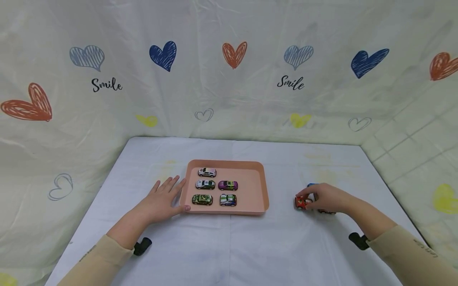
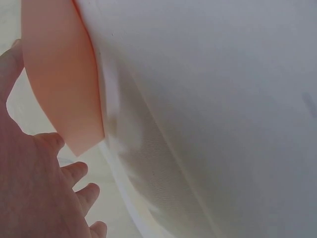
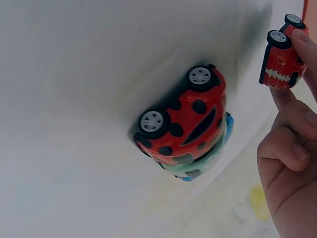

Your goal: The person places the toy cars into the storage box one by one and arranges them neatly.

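Note:
My right hand (image 1: 330, 197) pinches a small red toy car (image 3: 282, 64) between thumb and finger, to the right of the tray. Under that hand a red toy car with black spots (image 3: 198, 121) stands on the table, and a pale green and blue toy car (image 3: 198, 167) shows behind it, mostly hidden. With fingers spread, my left hand (image 1: 161, 202) lies at the left side of the shallow pink tray (image 1: 250, 198), thumb and fingertips right at its rim. Inside the tray sit several toy cars, among them a purple one (image 1: 228, 185) and a green camouflage one (image 1: 202, 199).
A white cloth (image 1: 214, 250) covers the table. Behind and beside it hangs a pale curtain (image 1: 229, 91) printed with hearts. Dark wrist straps (image 1: 143, 246) show at both sleeves. The tray's right part is bare pink surface.

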Demonstrator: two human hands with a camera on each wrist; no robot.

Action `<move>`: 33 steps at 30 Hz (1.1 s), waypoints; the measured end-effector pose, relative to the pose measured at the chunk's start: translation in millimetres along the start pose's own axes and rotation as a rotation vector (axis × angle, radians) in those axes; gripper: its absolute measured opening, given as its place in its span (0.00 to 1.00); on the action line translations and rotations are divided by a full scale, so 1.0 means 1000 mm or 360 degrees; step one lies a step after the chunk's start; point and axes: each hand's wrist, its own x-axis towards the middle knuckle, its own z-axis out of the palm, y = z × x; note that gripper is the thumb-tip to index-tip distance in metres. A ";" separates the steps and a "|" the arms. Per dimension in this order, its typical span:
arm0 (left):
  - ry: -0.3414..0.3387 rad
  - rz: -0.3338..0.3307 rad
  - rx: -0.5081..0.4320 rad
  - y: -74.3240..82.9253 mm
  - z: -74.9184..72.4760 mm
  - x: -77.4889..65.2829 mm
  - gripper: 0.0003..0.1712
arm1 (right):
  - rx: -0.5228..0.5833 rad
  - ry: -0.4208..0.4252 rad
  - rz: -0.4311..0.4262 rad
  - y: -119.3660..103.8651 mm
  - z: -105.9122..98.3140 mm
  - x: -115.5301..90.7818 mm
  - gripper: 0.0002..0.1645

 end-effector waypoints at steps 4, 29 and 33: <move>0.0000 -0.0001 -0.0002 0.000 0.000 0.000 0.60 | -0.0024 0.0020 -0.0026 -0.003 -0.005 0.001 0.21; -0.0013 -0.0002 -0.0018 0.003 -0.003 -0.001 0.60 | 0.0014 -0.0022 -0.0059 -0.044 -0.032 0.035 0.22; -0.0009 -0.0008 -0.0020 0.003 -0.003 -0.001 0.60 | 0.0023 -0.0027 -0.0077 -0.052 -0.035 0.046 0.23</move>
